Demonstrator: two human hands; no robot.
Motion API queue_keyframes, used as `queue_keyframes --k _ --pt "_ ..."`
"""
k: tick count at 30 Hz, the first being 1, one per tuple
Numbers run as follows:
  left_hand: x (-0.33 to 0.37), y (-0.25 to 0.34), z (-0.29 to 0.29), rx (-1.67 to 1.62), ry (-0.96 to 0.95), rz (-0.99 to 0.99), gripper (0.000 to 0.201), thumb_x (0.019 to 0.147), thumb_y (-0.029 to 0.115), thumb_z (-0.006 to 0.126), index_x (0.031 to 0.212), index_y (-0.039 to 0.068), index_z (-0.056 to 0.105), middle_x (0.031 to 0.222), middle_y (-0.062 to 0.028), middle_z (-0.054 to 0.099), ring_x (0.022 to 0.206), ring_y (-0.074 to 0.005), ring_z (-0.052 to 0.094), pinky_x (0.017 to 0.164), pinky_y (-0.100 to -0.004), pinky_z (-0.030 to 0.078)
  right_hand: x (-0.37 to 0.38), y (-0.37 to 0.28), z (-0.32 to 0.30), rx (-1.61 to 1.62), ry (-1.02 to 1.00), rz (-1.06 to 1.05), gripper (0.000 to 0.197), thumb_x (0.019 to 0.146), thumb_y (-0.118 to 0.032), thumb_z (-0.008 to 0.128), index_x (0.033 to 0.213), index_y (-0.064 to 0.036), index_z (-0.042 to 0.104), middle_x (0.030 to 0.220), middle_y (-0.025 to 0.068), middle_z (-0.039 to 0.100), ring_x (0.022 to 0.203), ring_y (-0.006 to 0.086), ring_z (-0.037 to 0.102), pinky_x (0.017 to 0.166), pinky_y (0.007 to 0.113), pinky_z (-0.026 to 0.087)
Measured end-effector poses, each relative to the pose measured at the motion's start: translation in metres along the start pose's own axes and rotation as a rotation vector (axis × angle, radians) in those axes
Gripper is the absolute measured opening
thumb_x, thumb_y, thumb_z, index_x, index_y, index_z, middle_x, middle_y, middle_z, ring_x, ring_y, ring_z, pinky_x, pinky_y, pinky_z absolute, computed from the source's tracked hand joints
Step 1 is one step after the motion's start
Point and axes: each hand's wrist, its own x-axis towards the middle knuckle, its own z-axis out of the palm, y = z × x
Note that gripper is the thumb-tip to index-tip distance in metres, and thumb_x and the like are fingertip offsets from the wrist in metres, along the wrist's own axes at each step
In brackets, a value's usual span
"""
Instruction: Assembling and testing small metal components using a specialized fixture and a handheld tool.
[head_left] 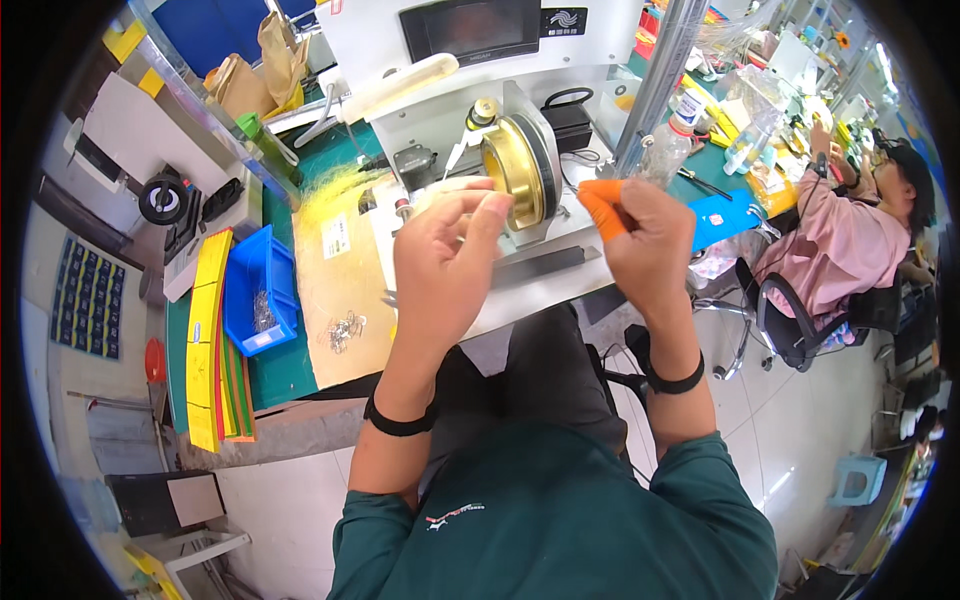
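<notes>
At the far left of the bench: a stack of yellow strips (207, 340) stands on edge, with red and green ones behind it, too overlapped to count
Blue bin (260, 290): one, just right of the strips, holding a small heap of metal clips
Loose clips (345, 330): a scatter on the tan mat (345, 290) near the bin, too small to count
Yellow fibre tuft (335, 185): one bundle lying far on the green bench (275, 370), beside the mat; it looks very light, soft and floppy, easy to scatter, best pinched near one end
Left hand (440, 265): raised over the middle of the bench, thumb and forefinger pinched together at the tips; what the fingers (490, 205) nip is too fine to make out, perhaps a thread, so I cannot tell
Brass wheel (515, 170): one, upright on the white machine (470, 110), just behind the left fingertips; rigid, smooth, likely slippery
Right hand (650, 240): raised level with the left and near it, curled closed; one orange finger cot (600, 205) on the forefinger, which should add grip on thin slippery strands
Wristbands (400, 422): two black ones, one on each wrist
Clear bottles (668, 140): at least two, far right of the machine
Far right: another person in pink (835, 250) sits at the next bench, on a black chair
</notes>
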Motion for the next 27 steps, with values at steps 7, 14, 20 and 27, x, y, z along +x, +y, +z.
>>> queue_keyframes --k 7,14,20,27 --pt "-0.002 0.011 -0.002 -0.039 -0.069 -0.196 0.024 0.099 0.016 0.075 0.108 -0.006 0.077 0.112 -0.0115 0.074 0.067 -0.0046 0.062 0.052 -0.0190 0.045 -0.010 -0.024 0.013 -0.107 -0.044 -0.310 0.013 0.078 -0.001 0.084 0.089 -0.0034 0.077 0.070 0.0089 0.061 0.057 0.0262 0.058 0.050 0.037 0.042" --pt "-0.006 -0.011 0.000 -0.039 0.049 0.065 0.008 0.087 0.004 0.084 0.094 0.003 0.080 0.107 -0.0034 0.064 0.069 -0.0026 0.049 0.058 -0.0206 0.038 -0.013 -0.032 0.022 -0.121 -0.017 -0.397 0.013 0.079 -0.002 0.084 0.084 -0.0033 0.071 0.068 0.0082 0.057 0.055 0.0257 0.056 0.049 0.038 0.040" --pt "-0.008 -0.013 0.000 0.020 0.066 0.101 0.010 0.085 0.002 0.085 0.094 0.004 0.080 0.106 -0.0013 0.057 0.070 -0.0037 0.044 0.056 -0.0212 0.035 -0.015 -0.034 0.022 -0.124 0.003 -0.426 0.014 0.081 -0.002 0.083 0.083 -0.0030 0.070 0.067 0.0076 0.055 0.053 0.0256 0.054 0.048 0.039 0.039" --pt "-0.010 -0.008 0.004 0.023 0.078 0.056 0.010 0.085 0.003 0.085 0.093 0.004 0.079 0.103 -0.0005 0.056 0.071 -0.0039 0.042 0.056 -0.0213 0.033 -0.015 -0.035 0.019 -0.144 -0.006 -0.423 0.014 0.081 -0.003 0.084 0.083 -0.0034 0.070 0.067 0.0073 0.054 0.054 0.0249 0.054 0.048 0.038 0.039"
